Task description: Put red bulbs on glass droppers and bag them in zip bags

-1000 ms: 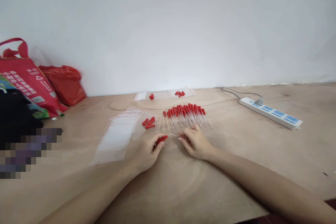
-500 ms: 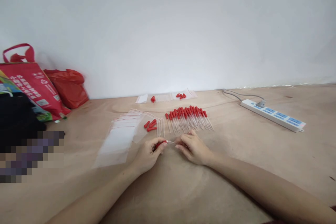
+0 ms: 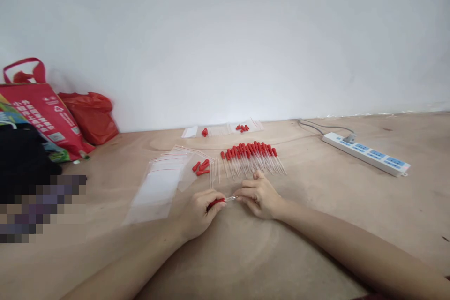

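Between thumb and fingers, my left hand (image 3: 202, 211) is closed on a red rubber bulb (image 3: 215, 203). My right hand (image 3: 258, 196) pinches a clear dropper tube (image 3: 231, 198), whose near end meets the bulb. Just beyond the hands lies a row of droppers with red bulbs (image 3: 249, 150), tips pointing toward me. Left of that row are a few bare clear tubes (image 3: 215, 171) and several loose red bulbs (image 3: 203, 167), which rest by a clear zip bag. The tube's far end is hidden in my right fingers.
Flat zip bags (image 3: 158, 187) are stacked at the left. Farther back lie filled bags with red bulbs (image 3: 242, 128). A power strip (image 3: 365, 153) with a grey cable is on the right. A red shopping bag (image 3: 45, 112) and a red plastic bag (image 3: 89, 117) stand at the far left.
My left hand has shifted slightly down and toward the right, bringing the bulb lower. The tube now slants up toward my right hand, which has barely moved.
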Action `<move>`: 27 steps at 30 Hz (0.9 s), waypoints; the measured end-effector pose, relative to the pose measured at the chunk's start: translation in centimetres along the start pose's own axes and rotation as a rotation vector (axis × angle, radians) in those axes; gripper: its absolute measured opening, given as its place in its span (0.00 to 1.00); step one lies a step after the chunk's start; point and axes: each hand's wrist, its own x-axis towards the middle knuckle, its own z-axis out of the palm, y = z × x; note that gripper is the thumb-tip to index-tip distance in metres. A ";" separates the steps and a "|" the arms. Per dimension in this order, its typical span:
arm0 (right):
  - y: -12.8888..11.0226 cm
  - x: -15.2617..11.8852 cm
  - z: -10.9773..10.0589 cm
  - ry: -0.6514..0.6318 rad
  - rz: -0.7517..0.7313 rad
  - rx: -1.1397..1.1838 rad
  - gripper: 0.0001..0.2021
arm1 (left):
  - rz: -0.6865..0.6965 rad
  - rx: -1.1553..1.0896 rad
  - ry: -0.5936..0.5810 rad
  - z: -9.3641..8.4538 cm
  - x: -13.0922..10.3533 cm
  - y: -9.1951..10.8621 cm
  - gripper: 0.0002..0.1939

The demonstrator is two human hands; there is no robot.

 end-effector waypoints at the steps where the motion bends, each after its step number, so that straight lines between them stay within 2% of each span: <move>1: -0.1 0.0 0.0 -0.001 -0.004 -0.019 0.10 | 0.023 0.012 0.000 0.0 0.0 0.0 0.09; 7: -1.0 0.0 0.4 0.000 0.013 -0.025 0.11 | 0.099 0.050 0.026 0.4 -0.2 0.0 0.10; 17: -1.9 0.3 1.2 -0.069 0.148 0.145 0.09 | 0.166 0.083 0.014 0.8 -0.4 -0.4 0.09; 22: -2.0 0.7 0.7 -0.078 0.189 0.167 0.10 | 0.179 0.132 0.012 0.4 0.0 -0.8 0.10; 27: -2.5 1.1 -0.4 -0.076 0.183 0.047 0.08 | 0.204 0.167 0.087 -0.2 0.6 -1.7 0.09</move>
